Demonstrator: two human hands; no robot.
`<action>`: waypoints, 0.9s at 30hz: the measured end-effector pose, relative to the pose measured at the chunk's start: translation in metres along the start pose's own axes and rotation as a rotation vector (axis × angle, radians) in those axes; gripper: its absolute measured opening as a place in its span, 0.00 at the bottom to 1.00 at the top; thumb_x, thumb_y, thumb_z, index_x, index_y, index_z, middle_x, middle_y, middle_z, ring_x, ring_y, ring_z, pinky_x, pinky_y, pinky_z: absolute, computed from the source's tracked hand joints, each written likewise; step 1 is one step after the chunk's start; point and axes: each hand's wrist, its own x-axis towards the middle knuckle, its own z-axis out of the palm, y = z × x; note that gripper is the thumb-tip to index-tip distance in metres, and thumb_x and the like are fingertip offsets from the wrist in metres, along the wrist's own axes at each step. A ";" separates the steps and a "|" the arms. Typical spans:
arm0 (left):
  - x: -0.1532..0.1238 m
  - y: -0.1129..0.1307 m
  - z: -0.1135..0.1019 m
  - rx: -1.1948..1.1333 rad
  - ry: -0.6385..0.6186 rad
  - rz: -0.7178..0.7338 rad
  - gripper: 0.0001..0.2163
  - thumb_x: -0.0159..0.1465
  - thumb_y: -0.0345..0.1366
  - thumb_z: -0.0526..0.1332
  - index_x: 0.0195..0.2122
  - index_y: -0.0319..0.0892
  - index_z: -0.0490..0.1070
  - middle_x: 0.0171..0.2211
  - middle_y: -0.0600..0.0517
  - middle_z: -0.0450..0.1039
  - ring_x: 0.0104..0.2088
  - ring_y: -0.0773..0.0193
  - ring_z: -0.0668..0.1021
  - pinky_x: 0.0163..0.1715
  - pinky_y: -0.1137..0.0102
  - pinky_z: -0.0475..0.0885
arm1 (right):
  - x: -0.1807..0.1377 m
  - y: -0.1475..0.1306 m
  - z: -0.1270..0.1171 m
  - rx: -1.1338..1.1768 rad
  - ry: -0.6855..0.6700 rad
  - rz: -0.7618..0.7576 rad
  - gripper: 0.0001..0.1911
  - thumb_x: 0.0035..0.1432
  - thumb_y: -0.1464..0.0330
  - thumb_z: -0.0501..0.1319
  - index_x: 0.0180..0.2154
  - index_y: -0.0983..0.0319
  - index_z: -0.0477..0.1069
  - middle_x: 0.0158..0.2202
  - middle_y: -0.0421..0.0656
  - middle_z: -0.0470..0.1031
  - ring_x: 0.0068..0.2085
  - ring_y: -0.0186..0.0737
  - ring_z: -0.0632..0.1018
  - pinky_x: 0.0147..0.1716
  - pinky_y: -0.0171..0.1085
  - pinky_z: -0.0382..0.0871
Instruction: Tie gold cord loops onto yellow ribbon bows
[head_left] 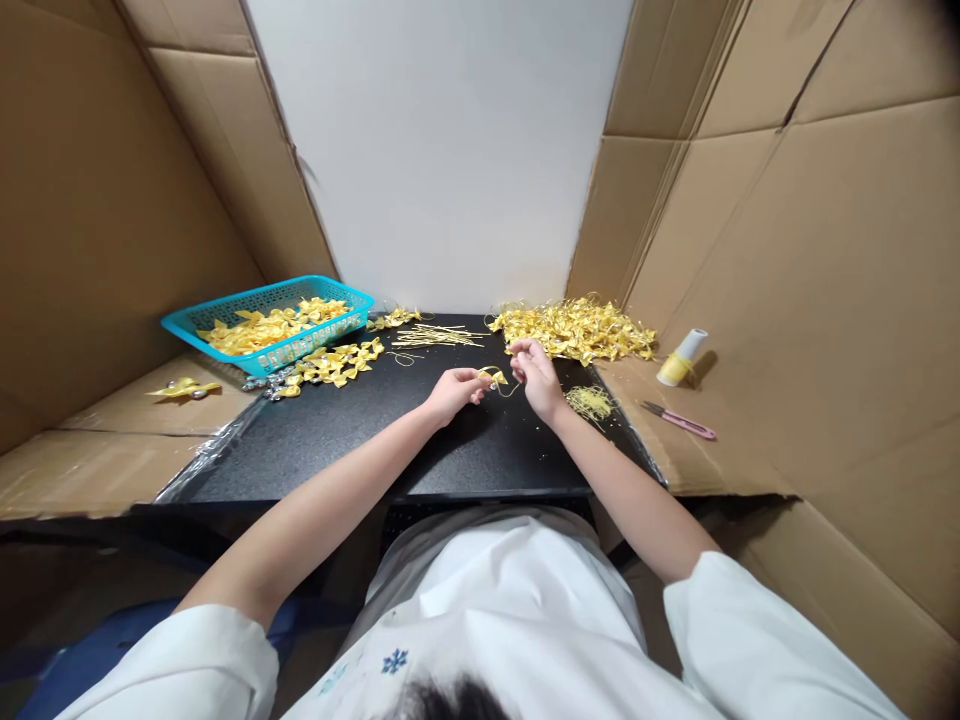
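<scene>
Over the middle of the black table (360, 440), my left hand (454, 392) is closed in a pinch on a small yellow ribbon bow (495, 377). My right hand (535, 378) is closed just to the right of the bow, fingers pinched on a thin gold thread (513, 390) that loops below the bow. Behind my right hand lies a big heap of yellow ribbon pieces (577, 330). A small tuft of gold thread clippings (591, 402) rests beside my right wrist.
A teal basket (196, 318) of yellow bows stands at the back left, with more bows (337, 362) beside it. Cut gold threads (436, 337) lie at the back centre. A thread spool (681, 358) and pink scissors (679, 419) sit on cardboard at right. Cardboard walls enclose both sides.
</scene>
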 end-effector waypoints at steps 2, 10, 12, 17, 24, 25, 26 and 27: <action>-0.001 0.001 0.001 0.019 -0.007 -0.016 0.09 0.47 0.29 0.68 0.29 0.37 0.72 0.20 0.53 0.73 0.18 0.74 0.68 0.21 0.76 0.64 | 0.000 0.003 0.002 0.024 -0.026 0.061 0.03 0.56 0.68 0.54 0.33 0.59 0.65 0.24 0.36 0.59 0.23 0.31 0.61 0.24 0.33 0.55; -0.001 0.001 -0.003 0.090 -0.049 0.119 0.12 0.49 0.31 0.66 0.32 0.41 0.64 0.21 0.55 0.74 0.17 0.74 0.68 0.19 0.77 0.61 | 0.002 -0.001 -0.003 -0.052 -0.012 0.027 0.09 0.55 0.64 0.58 0.36 0.60 0.73 0.27 0.38 0.72 0.26 0.30 0.69 0.28 0.33 0.65; -0.001 0.001 -0.005 0.107 -0.091 0.158 0.13 0.50 0.34 0.67 0.31 0.42 0.62 0.21 0.56 0.74 0.17 0.74 0.67 0.19 0.77 0.60 | 0.002 -0.002 -0.004 -0.084 0.000 -0.005 0.12 0.57 0.61 0.58 0.38 0.60 0.74 0.28 0.38 0.73 0.24 0.29 0.68 0.27 0.33 0.66; -0.001 0.001 -0.008 0.145 -0.137 0.190 0.16 0.49 0.38 0.69 0.31 0.43 0.60 0.22 0.56 0.73 0.20 0.72 0.71 0.21 0.76 0.63 | -0.003 -0.004 -0.005 -0.216 -0.020 -0.055 0.14 0.61 0.58 0.55 0.40 0.60 0.72 0.23 0.36 0.66 0.22 0.30 0.66 0.24 0.33 0.62; -0.001 0.004 -0.011 0.222 -0.111 0.202 0.14 0.49 0.38 0.69 0.28 0.42 0.62 0.23 0.54 0.75 0.21 0.70 0.72 0.23 0.75 0.65 | -0.005 -0.005 -0.005 -0.411 0.029 -0.073 0.11 0.64 0.59 0.52 0.35 0.58 0.66 0.23 0.36 0.61 0.24 0.33 0.64 0.26 0.34 0.58; -0.001 0.004 -0.011 0.239 -0.108 0.203 0.13 0.49 0.38 0.69 0.28 0.41 0.66 0.24 0.53 0.76 0.22 0.70 0.72 0.23 0.74 0.66 | -0.004 -0.004 -0.006 -0.413 0.067 -0.069 0.11 0.64 0.59 0.52 0.35 0.58 0.65 0.23 0.36 0.61 0.24 0.34 0.64 0.26 0.34 0.58; -0.001 0.004 -0.011 0.256 -0.103 0.203 0.11 0.49 0.38 0.69 0.29 0.40 0.69 0.25 0.52 0.77 0.22 0.70 0.73 0.24 0.74 0.66 | -0.003 -0.002 -0.008 -0.405 0.106 -0.066 0.11 0.64 0.59 0.51 0.34 0.58 0.64 0.24 0.36 0.61 0.25 0.34 0.64 0.27 0.34 0.59; -0.001 0.004 -0.012 0.273 -0.098 0.199 0.11 0.49 0.38 0.69 0.30 0.39 0.72 0.25 0.51 0.77 0.22 0.70 0.73 0.24 0.73 0.67 | -0.001 0.000 -0.009 -0.387 0.141 -0.065 0.12 0.65 0.58 0.50 0.34 0.58 0.63 0.24 0.36 0.60 0.25 0.34 0.64 0.27 0.34 0.59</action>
